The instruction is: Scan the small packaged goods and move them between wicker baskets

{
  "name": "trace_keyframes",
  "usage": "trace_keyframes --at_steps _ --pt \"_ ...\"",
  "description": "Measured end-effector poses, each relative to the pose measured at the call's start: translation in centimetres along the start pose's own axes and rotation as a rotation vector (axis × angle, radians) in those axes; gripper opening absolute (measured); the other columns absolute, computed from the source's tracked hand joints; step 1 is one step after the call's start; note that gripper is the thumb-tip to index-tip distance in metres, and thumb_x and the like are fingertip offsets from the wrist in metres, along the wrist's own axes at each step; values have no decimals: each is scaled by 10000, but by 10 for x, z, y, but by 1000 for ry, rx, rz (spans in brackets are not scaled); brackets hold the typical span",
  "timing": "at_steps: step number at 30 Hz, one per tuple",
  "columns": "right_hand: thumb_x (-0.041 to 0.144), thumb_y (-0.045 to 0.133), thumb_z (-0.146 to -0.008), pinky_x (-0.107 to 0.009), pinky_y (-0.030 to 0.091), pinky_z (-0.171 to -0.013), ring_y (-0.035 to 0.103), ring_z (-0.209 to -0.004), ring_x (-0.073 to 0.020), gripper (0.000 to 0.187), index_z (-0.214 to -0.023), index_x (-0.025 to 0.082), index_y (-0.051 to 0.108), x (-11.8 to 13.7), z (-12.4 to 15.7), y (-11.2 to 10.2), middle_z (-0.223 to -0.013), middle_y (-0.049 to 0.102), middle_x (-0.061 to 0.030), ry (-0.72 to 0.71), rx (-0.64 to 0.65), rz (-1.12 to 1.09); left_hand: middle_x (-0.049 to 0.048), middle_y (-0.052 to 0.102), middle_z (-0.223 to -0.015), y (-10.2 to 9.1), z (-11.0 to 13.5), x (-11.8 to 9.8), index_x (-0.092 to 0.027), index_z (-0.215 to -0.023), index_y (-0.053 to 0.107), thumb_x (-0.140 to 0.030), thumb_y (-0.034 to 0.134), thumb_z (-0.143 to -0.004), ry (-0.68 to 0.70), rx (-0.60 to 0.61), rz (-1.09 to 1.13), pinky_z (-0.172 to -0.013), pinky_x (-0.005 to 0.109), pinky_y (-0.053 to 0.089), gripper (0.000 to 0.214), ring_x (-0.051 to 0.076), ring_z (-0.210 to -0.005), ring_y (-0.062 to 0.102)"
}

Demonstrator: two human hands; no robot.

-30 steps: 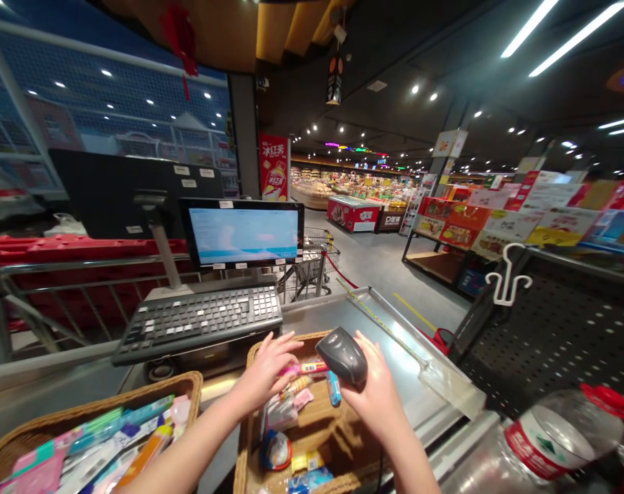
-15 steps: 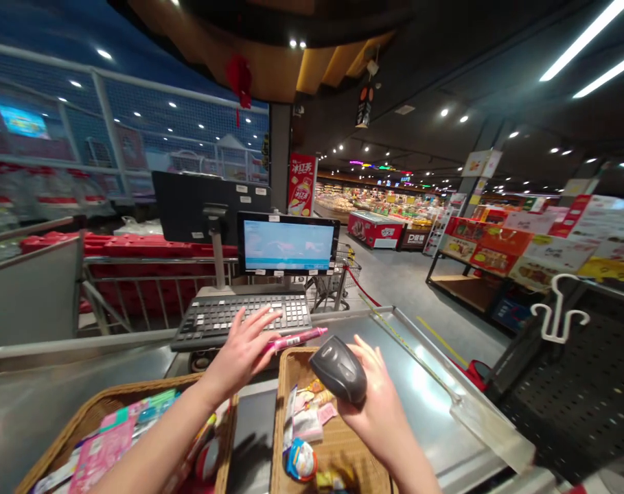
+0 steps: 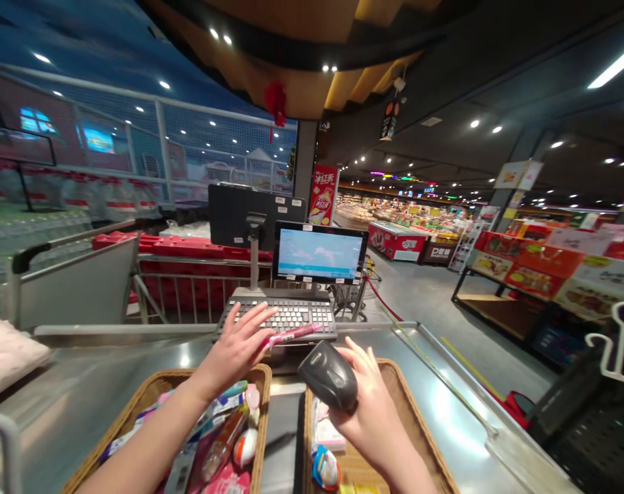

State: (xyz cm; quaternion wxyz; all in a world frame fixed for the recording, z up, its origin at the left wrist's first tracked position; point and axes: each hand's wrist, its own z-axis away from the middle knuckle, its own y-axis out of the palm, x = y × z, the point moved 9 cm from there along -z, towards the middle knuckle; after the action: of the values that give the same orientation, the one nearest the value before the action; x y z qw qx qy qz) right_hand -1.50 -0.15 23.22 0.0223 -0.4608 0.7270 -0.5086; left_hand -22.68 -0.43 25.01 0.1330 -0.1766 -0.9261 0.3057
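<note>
My left hand (image 3: 241,346) is in front of the keyboard (image 3: 296,315), fingers spread toward the keys. A slim pink pen (image 3: 296,333) with a small barcode label is held at its thumb side, pointing right. In my right hand (image 3: 369,405) is a black barcode scanner (image 3: 328,374), its head toward the pen and a short gap away. Below my left forearm sits a wicker basket (image 3: 264,405) full of small packaged goods. Beneath my right hand, a second wicker basket (image 3: 414,412) holds a few packets and a blue-and-white wrapped egg-shaped item (image 3: 325,468).
A lit screen (image 3: 319,252) stands behind the keyboard, with a dark monitor back (image 3: 229,216) to its left. The metal counter (image 3: 445,384) extends right, its raised edge beside the aisle. A white hook (image 3: 618,343) hangs at right. A pale cushion-like bundle (image 3: 10,357) lies at left.
The view has turned left, so the surroundings sit farther right. Relative to the keyboard and baskets, both hands have shifted left, still holding the pen and the scanner.
</note>
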Motion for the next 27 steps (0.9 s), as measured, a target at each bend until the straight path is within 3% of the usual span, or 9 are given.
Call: trace_keyframes --at_steps 5,12,27 --pt "98 526 -606 -649 116 -1162 304 -1422 -347 602 -1176 267 625 14 -5 5 -1299 575 -71 -38 13 0 48 626 -1327 -17 5 11 -252 -948 683 -267 535 -910 -11 -27 -18 -1216 490 126 154 213 -1321 491" --pt "80 511 -594 -654 124 -1157 303 -1424 -345 676 -1233 280 595 28 -8 10 -1312 571 -61 -61 25 7 62 614 -1339 -27 11 22 -247 -964 677 -269 521 -917 -21 -28 -39 -1211 498 121 165 222 -1323 489" --pt "81 516 -585 -665 133 -1149 308 -1423 -353 636 -1185 266 621 31 -9 18 -1306 577 -77 -55 33 10 41 614 -1344 -22 24 27 -257 -944 677 -286 524 -920 -55 -15 -25 -1213 482 107 158 212 -1335 474"
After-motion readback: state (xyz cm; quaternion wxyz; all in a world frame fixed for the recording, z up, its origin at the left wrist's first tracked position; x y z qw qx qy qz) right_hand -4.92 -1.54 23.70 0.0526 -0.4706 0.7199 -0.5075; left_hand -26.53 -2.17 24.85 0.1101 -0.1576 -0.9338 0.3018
